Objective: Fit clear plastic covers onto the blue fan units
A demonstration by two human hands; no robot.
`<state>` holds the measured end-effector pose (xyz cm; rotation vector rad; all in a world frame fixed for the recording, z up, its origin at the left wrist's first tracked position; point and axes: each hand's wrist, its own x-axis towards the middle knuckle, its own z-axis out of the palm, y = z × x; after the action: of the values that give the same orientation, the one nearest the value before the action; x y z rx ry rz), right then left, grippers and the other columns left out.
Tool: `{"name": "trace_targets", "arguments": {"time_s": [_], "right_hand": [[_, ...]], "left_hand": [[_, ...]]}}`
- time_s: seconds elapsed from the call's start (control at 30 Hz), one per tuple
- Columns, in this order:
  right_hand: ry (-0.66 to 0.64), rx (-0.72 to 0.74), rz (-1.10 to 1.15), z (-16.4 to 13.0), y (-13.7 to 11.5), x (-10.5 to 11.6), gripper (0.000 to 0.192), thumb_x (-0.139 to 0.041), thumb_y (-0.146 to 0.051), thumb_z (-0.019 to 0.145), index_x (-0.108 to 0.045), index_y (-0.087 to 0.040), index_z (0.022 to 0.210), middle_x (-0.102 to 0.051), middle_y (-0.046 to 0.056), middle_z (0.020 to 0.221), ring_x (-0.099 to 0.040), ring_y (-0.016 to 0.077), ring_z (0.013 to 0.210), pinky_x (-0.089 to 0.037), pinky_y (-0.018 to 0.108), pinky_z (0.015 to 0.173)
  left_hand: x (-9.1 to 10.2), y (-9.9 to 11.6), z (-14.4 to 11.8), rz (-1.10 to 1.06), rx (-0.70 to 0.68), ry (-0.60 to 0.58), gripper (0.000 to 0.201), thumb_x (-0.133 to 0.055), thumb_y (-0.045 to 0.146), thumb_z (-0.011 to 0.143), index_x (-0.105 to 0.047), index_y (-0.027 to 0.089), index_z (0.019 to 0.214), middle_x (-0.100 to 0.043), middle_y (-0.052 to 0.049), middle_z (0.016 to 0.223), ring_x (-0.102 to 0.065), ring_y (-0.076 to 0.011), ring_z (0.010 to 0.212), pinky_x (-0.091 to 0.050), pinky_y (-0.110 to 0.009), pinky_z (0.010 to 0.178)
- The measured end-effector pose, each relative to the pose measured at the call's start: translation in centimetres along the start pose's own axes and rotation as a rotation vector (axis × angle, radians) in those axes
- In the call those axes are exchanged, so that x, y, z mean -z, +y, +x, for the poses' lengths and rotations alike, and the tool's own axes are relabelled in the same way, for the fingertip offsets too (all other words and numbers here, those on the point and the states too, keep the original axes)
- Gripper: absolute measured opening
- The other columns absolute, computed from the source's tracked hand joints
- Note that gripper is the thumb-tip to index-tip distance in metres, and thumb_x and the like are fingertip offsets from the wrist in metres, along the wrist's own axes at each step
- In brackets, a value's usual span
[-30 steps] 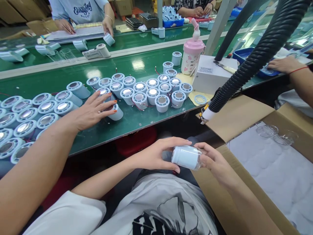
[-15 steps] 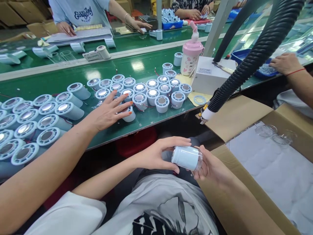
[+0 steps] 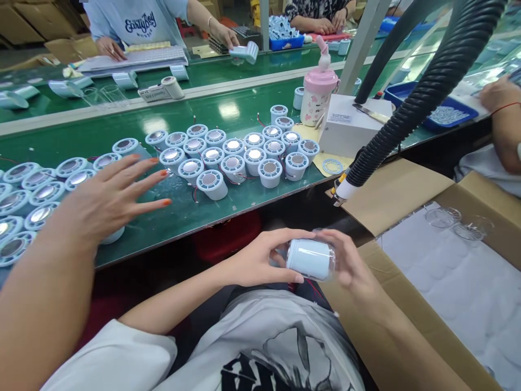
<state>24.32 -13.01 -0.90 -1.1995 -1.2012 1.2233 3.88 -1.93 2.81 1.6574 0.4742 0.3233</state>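
Note:
Above my lap, a light-blue cylindrical housing (image 3: 310, 258) lies sideways, with a clear plastic cover around its right part. My left hand (image 3: 266, 258) grips its left end between thumb and fingers. At the clear end, the fingers of my right hand (image 3: 345, 258) curl around the cover, slightly blurred. Thin red wire shows just below the housing. On the green bench ahead, several similar light-blue housings (image 3: 211, 183) stand in a cluster, with silver discs in their tops and thin wires.
From the left, a co-worker's hand (image 3: 118, 195) reaches over more housings. A black corrugated hose (image 3: 419, 89) hangs at right, near a white box (image 3: 350, 125) and pink-lidded bottle (image 3: 319, 98). An open carton (image 3: 358, 271) with clear cups (image 3: 443, 217) sits beside me.
My right hand's fingers have shifted up around the clear end, and the housing has turned slightly. The co-worker's hand moved left, off the cluster. Across the bench, another person has lifted a blue part.

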Motion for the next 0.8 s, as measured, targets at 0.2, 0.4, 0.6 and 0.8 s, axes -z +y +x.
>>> {"name": "trace_targets", "arguments": {"time_s": [0.2,0.4,0.6,0.8], "right_hand": [[-0.028,0.433,-0.481,-0.6,0.1,0.6,0.06,-0.066,-0.011,0.085,-0.049,-0.04,0.135,-0.05,0.002,0.143,-0.049,0.0238,0.129,-0.047,0.041,0.104],[-0.026,-0.031,0.145,-0.8,-0.3,-0.1,0.049,-0.071,-0.033,0.082,-0.056,-0.041,0.128,-0.07,0.002,0.111,-0.071,0.0227,0.09,-0.063,0.033,0.073],[0.024,-0.162,0.019,-0.4,-0.1,0.2,0.051,-0.076,-0.019,0.072,-0.067,-0.038,0.119,-0.073,-0.001,0.101,-0.071,0.0236,0.083,-0.061,0.037,0.079],[-0.045,-0.21,-0.027,1.3,-1.4,-0.9,0.049,-0.068,-0.026,0.08,-0.06,-0.031,0.128,-0.075,-0.001,0.1,-0.071,0.0206,0.078,-0.059,0.034,0.074]], "left_hand": [[0.3,-0.1,0.0,-0.12,0.087,-0.062,0.07,-0.075,0.033,0.076,-0.045,0.025,0.139,-0.062,-0.009,0.115,-0.064,-0.0182,0.088,-0.055,-0.028,0.073],[0.3,-0.1,0.0,-0.226,0.015,-0.121,0.075,-0.074,0.018,0.075,-0.042,0.026,0.142,-0.051,-0.012,0.139,-0.056,-0.0259,0.119,-0.048,-0.041,0.1],[0.1,-1.6,0.0,-0.446,0.15,-0.15,0.083,-0.075,0.023,0.076,-0.033,0.025,0.147,-0.061,-0.012,0.126,-0.061,-0.0216,0.104,-0.051,-0.035,0.09],[1.4,-1.7,0.9,-0.454,0.272,-0.182,0.059,-0.069,0.026,0.079,-0.048,0.026,0.134,-0.066,-0.002,0.107,-0.062,-0.0133,0.08,-0.05,-0.023,0.07]]}}
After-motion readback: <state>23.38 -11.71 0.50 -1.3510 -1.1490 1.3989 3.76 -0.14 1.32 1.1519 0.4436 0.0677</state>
